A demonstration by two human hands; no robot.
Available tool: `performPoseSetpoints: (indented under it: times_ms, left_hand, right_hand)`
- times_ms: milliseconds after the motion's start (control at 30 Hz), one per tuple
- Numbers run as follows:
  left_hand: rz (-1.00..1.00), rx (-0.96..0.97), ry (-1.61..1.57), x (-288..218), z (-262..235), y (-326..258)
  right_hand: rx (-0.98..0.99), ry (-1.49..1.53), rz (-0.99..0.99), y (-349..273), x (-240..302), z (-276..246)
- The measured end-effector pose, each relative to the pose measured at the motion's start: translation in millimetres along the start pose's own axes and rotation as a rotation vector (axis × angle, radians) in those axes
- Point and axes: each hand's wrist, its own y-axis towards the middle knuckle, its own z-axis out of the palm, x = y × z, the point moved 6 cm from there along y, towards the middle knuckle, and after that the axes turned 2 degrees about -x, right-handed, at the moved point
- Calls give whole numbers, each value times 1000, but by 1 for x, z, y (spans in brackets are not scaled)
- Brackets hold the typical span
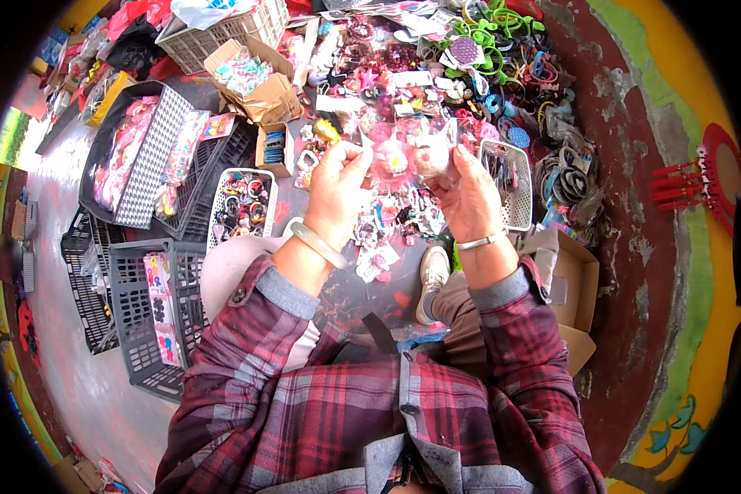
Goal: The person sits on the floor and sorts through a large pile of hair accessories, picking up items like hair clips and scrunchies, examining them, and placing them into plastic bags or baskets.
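Above the pile in front of me, both hands are raised and close together. My left hand [337, 188] pinches the edge of a clear packet with a pink fluffy trinket [389, 161] inside. Between the thumb and fingers of my right hand [473, 196] is a clear packet with a whitish fluffy trinket [431, 158]. The two trinkets sit side by side; I cannot tell whether they share one plastic bag. Some right fingertips are hidden behind the plastic. Under the hands lies a heap of small packaged accessories [399, 212].
A white basket of hair ties [243, 174] stands left, a white basket [509, 148] right. Further left are a grey crate [126, 317], a black box with pink packets [99, 107] and a cardboard box [281, 100]. Green headbands [502, 41] lie far right; an open carton [580, 280] is near my right arm.
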Motion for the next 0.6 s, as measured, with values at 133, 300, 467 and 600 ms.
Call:
performPoseSetpoints:
  times_ms: [133, 300, 467, 600]
  left_hand:
    - [139, -40, 98, -1, -5, 2]
    - [27, -20, -120, -8, 5, -3]
    - [-261, 178, -363, 3, 17, -3]
    - [-304, 185, -396, 14, 14, -1]
  right_hand:
    - [19, 53, 4, 0, -4, 2]
    - [-42, 47, -36, -2, 6, 8]
    - [41, -49, -25, 3, 2, 2]
    - [42, -28, 41, 3, -8, 2]
